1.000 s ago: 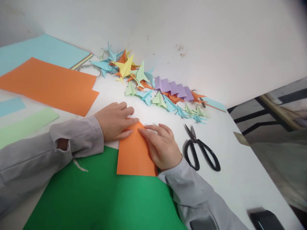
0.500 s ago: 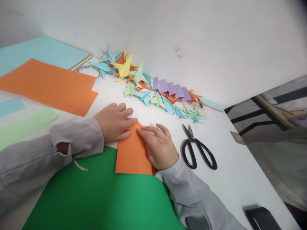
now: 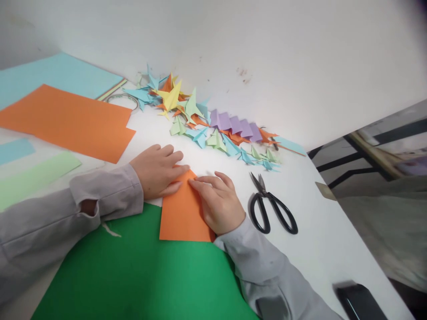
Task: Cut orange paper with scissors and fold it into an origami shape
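A small orange paper [image 3: 180,213], folded to a point at its far end, lies partly on a large green sheet [image 3: 140,275]. My left hand [image 3: 156,170] rests on the paper's upper left edge, fingers stretched and pressed flat on it. My right hand [image 3: 218,202] lies on the paper's right side, fingers curled, its forefinger pressing the fold near the tip. Both fingertips meet at the paper's point. Grey sleeves cover both arms.
Black scissors [image 3: 271,205] lie right of my right hand. A row of folded paper shapes [image 3: 200,115] runs along the wall. A large orange sheet [image 3: 66,120], blue sheets and a light green strip [image 3: 33,178] lie left. A tape ring [image 3: 123,100] and a black object [image 3: 360,302] are also there.
My right hand has slid slightly left and up along the fold toward the tip. The view has shifted a little; the paper stays in place.
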Action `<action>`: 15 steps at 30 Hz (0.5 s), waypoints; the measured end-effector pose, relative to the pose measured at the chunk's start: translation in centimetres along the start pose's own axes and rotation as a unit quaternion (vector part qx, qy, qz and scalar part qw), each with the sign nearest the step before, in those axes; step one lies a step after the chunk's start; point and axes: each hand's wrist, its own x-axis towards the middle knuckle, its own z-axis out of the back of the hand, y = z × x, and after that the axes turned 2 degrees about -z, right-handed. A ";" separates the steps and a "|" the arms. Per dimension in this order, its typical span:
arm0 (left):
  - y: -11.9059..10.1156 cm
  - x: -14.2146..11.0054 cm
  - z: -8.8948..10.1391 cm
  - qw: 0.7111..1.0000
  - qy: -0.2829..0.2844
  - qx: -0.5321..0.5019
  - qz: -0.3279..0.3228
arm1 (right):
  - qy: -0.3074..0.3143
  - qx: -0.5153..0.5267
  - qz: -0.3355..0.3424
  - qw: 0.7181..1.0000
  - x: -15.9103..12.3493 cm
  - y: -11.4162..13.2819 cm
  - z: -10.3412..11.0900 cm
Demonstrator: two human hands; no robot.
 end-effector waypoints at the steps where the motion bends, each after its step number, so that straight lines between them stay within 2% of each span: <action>1: 0.0 0.0 0.0 1.000 -0.002 0.000 0.004 | 0.000 0.002 -0.001 1.000 0.0 0.0 0.0; 7: -0.1 0.0 0.1 1.000 -0.002 -0.003 0.024 | 0.004 0.012 -0.009 1.000 -0.1 -0.2 -0.1; 9: 0.0 0.0 -0.1 0.999 -0.021 -0.027 -0.009 | 0.010 0.018 -0.010 1.000 -0.1 -0.3 -0.1; 12: 0.2 -0.2 -0.8 0.989 -0.063 -0.091 -0.100 | 0.018 0.027 -0.012 0.999 -0.2 -0.5 -0.1; 15: 0.3 -0.6 -1.7 0.977 -0.077 -0.148 -0.135 | 0.016 0.034 -0.016 0.999 -0.2 -0.6 -0.2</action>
